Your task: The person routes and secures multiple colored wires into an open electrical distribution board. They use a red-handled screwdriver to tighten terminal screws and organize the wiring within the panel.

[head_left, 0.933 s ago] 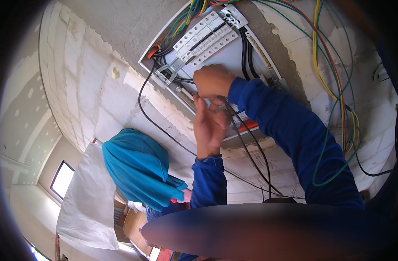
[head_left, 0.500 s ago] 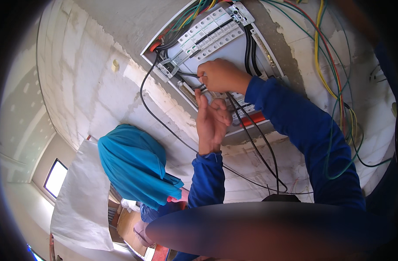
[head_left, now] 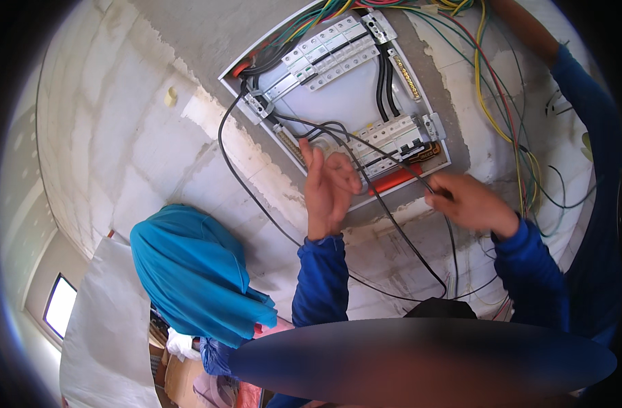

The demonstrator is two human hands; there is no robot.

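Note:
A white electrical panel (head_left: 324,111) is set in the wall, with one row of breakers (head_left: 333,49) at its top and another (head_left: 389,144) lower down. My right hand (head_left: 471,202), slightly blurred, grips a black cable (head_left: 377,151) to the right of the panel's lower edge. The cable stretches across the lower breakers from the panel's left side. My left hand (head_left: 331,187) is palm up at the panel's lower left, fingers apart and some bent. Its raised finger is close to black wires; whether it touches them cannot be made out.
Green, red and yellow wires (head_left: 491,68) hang right of the panel. A co-worker's blue-sleeved arm (head_left: 579,85) reaches up at the far right. A blue cloth (head_left: 188,265) is at lower left, beside a pale sheet (head_left: 104,313). A long black cable (head_left: 233,173) droops along the wall.
My right hand has moved from inside the panel down and right, drawing the black cable taut across the lower breakers. My left hand has stayed nearly in place.

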